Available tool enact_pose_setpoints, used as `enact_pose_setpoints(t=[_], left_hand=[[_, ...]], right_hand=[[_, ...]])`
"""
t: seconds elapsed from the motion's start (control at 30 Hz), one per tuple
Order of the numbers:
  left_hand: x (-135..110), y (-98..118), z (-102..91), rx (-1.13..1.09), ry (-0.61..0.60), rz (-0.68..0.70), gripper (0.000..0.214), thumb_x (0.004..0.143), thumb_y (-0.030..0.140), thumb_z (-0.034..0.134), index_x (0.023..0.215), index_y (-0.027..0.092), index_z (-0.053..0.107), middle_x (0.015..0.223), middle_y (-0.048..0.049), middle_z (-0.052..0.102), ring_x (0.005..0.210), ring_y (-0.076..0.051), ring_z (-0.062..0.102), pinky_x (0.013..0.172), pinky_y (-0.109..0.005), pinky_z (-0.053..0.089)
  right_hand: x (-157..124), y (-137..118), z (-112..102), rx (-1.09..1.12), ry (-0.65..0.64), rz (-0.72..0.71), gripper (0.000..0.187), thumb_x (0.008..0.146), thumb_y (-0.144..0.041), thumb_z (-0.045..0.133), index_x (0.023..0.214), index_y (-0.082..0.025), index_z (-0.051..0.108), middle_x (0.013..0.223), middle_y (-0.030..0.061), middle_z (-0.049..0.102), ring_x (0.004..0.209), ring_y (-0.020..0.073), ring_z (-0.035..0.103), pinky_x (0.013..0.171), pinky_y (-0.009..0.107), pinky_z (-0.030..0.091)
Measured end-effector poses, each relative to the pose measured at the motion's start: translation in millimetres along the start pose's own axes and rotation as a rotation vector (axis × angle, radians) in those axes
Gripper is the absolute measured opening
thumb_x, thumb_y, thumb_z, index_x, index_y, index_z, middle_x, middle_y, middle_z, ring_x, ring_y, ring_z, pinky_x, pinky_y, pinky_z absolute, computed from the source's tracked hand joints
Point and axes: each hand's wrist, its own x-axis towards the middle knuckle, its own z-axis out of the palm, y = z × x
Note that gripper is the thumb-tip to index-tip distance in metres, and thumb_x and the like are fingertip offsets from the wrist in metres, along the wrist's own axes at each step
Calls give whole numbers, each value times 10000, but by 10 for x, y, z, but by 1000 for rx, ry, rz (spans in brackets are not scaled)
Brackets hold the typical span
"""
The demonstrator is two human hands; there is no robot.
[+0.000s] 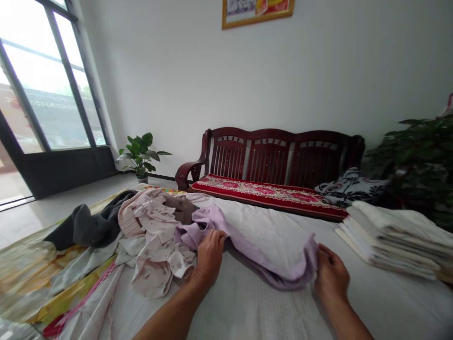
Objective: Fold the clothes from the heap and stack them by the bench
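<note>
A light purple garment stretches between my two hands above the white cloth that covers the table. My left hand is closed on its left part, beside the heap of clothes. My right hand pinches its right end, where the fabric hangs in a low curve. The exact kind of garment cannot be told. Against its left side lies a crumpled pale pink patterned garment, close to my left wrist. Dark grey clothing and a brown piece lie in the same heap.
To the right, a stack of folded white and cream cloths sits on the table. Yellow patterned fabric covers the left side. Behind stands a dark red wooden bench with a patterned cushion. Potted plants flank it.
</note>
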Motion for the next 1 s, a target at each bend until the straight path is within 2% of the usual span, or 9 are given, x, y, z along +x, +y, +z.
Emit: enact_pose_setpoints(t=[0.1, 0.2, 0.43, 0.53, 0.63, 0.7, 0.83, 0.9, 1.0], left_hand=[[-37, 58, -11, -72, 14, 76, 221, 1017, 247, 406, 952, 200, 613, 857, -27, 649, 806, -163, 624, 765, -269, 462], [-67, 94, -14, -122, -66, 107, 217, 1013, 251, 414, 943, 206, 614, 855, -20, 652, 805, -156, 636, 761, -258, 468], [-85, 62, 30, -276, -58, 5, 192, 1001, 231, 426, 1009, 204, 616, 913, -26, 658, 864, -158, 644, 811, -268, 481], [-113, 162, 16, -391, -36, 38, 179, 997, 227, 447, 989, 201, 623, 865, -20, 643, 821, -144, 624, 779, -248, 480], [-218, 367, -9, -515, -126, 134, 169, 989, 209, 467, 948, 203, 632, 830, -15, 638, 780, -130, 606, 735, -223, 473], [-314, 515, -21, -576, -241, 185, 162, 984, 200, 478, 954, 203, 637, 840, -18, 653, 788, -125, 611, 740, -215, 473], [-411, 682, -43, -614, -477, 225, 211, 977, 196, 480, 1121, 211, 632, 907, -27, 695, 835, -129, 645, 794, -225, 489], [-359, 658, -59, -577, -456, 199, 247, 991, 212, 444, 1157, 211, 627, 898, -29, 703, 827, -134, 656, 789, -235, 500], [-173, 495, -86, -381, -205, 137, 273, 1002, 257, 403, 1097, 217, 656, 964, -59, 710, 931, -181, 657, 864, -306, 500]], right_hand=[[251, 127, -84, 280, 234, 141, 473, 590, -340, 680, 1027, -159, 664, 739, -26, 595, 611, 155, 566, 581, 331, 527], [305, 212, -105, 274, 149, 60, 583, 555, -318, 728, 1112, -180, 625, 924, 5, 645, 819, 201, 634, 788, 407, 562], [-92, 123, 42, -304, -321, -786, 459, 747, -283, 596, 1196, -200, 648, 1272, 114, 641, 1241, 319, 537, 1102, 540, 370], [-276, 67, 134, -455, -512, -973, 534, 792, -267, 601, 1324, -215, 581, 1365, 100, 601, 1323, 312, 478, 1100, 523, 381], [-406, 15, 203, -519, -652, -996, 577, 812, -332, 646, 1369, -219, 548, 1366, 96, 607, 1332, 319, 470, 1081, 517, 401], [-447, -20, 218, -521, -703, -983, 389, 866, -365, 607, 1232, -240, 647, 1222, 76, 689, 1231, 301, 554, 1059, 505, 415], [-404, -40, 165, -454, -552, -840, 307, 970, -343, 422, 938, -223, 703, 935, 64, 733, 933, 239, 650, 902, 431, 495], [-347, -12, 120, -431, -459, -757, 297, 954, -341, 422, 939, -216, 691, 928, 69, 729, 900, 239, 652, 839, 409, 514], [-298, 30, 80, -430, -460, -701, 249, 908, -310, 459, 932, -219, 689, 920, 67, 725, 903, 245, 657, 825, 408, 528]])
